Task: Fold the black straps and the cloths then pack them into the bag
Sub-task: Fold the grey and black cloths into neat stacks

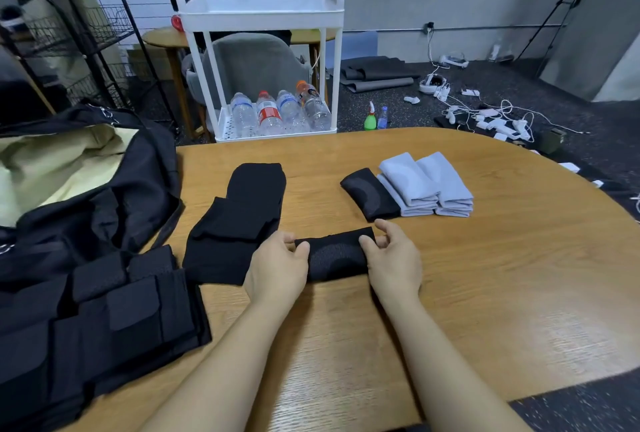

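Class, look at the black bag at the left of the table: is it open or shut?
Open. The black bag gapes at its top, showing its pale cream lining; nothing packed shows inside it.

Both bare forearms reach forward; left hand [277, 263] and right hand [393, 258] face each other, fingers curled, each pinching an end of a folded black cloth [337, 255]

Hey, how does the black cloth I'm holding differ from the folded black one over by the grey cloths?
The black cloth in hand is pinched at its ends by the left hand and right hand; the far black cloth lies untouched. The held one lies crosswise near you; the far one sits angled, against the grey cloths. Both are black, folded, with a faint pattern, on the table.
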A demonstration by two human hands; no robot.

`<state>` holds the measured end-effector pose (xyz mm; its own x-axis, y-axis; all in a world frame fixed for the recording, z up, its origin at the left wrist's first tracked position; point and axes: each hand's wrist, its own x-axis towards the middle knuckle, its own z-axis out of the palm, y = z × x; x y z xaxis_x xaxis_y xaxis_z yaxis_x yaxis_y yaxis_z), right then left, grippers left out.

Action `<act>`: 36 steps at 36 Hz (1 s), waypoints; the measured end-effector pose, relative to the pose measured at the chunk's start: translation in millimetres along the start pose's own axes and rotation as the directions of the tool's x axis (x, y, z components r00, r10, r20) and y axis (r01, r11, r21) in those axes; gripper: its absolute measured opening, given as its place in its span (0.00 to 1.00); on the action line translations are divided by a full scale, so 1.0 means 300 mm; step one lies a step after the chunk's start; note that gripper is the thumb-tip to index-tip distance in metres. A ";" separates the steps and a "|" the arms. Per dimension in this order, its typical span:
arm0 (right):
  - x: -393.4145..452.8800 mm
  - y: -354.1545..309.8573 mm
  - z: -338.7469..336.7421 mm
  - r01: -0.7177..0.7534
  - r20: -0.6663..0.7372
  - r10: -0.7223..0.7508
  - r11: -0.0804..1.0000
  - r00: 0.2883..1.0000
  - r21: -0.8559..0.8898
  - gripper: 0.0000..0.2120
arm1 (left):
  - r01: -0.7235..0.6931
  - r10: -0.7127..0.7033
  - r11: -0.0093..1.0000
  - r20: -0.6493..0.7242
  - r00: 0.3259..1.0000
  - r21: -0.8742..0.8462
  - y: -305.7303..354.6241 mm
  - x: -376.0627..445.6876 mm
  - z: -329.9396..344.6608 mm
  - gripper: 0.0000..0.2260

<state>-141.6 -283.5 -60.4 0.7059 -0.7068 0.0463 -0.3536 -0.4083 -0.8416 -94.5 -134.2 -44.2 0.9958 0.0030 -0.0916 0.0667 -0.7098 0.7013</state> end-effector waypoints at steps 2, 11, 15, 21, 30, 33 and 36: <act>-0.015 -0.011 0.001 0.003 -0.032 -0.006 0.997 0.999 -0.077 0.19 | -0.022 0.023 0.999 -0.027 0.999 0.036 -0.002 -0.007 0.003 0.14; -0.011 0.023 -0.016 0.035 -0.153 -0.037 0.999 0.988 -0.013 0.14 | -0.176 0.184 0.982 -0.143 0.973 0.062 -0.027 -0.030 -0.014 0.16; -0.040 0.030 -0.032 0.442 -0.112 -0.479 0.861 0.871 -0.251 0.16 | -0.427 0.450 0.891 -0.174 0.876 0.152 -0.038 -0.070 0.008 0.14; -0.081 0.060 -0.027 0.784 0.438 -0.664 0.403 0.606 -0.473 0.28 | -0.682 0.630 0.613 0.275 0.726 0.398 -0.021 -0.116 0.023 0.35; -0.041 0.088 -0.028 0.766 0.607 -0.469 0.435 0.641 -0.473 0.30 | -0.593 0.400 0.687 0.464 0.791 0.419 -0.032 -0.090 0.054 0.29; -0.031 0.088 -0.039 0.762 0.621 -0.449 0.467 0.642 -0.450 0.36 | -0.603 0.440 0.654 0.419 0.794 0.457 -0.069 -0.088 0.063 0.34; -0.030 0.090 -0.053 0.735 0.636 -0.388 0.481 0.667 -0.477 0.40 | -0.590 0.447 0.657 0.387 0.807 0.470 -0.084 -0.087 0.068 0.39</act>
<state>-167.2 -297.3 -74.9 0.9984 0.0544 0.0150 0.0558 -0.9919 -0.1139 -123.5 -130.8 -73.8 0.8086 -0.5874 -0.0335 -0.5728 -0.7990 0.1828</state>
